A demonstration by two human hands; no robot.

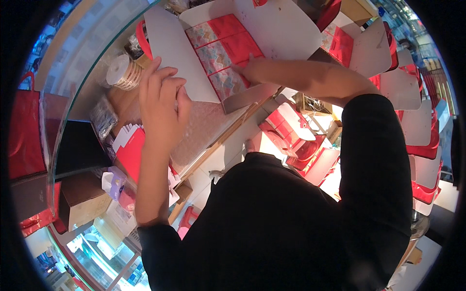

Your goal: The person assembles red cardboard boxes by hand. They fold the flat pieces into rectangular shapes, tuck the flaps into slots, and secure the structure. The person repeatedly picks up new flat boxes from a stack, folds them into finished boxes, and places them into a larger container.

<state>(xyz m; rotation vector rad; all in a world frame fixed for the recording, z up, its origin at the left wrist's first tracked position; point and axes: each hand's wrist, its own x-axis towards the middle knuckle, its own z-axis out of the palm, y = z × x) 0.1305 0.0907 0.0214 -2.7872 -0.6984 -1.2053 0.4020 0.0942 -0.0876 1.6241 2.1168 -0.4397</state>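
Red-and-patterned foil packets lie in a row inside the open white cardboard box on the glass tabletop. Nearer, the left hand grips the box's long flap; the right hand, farther, presses fingers onto the nearest packet.

The person's left hand is raised ahead of the body, its back to the camera, fingers close together and curled forward. The right hand reaches further out, fingers stretched flat. Both forearms are bare below dark sleeves, elbows bent.
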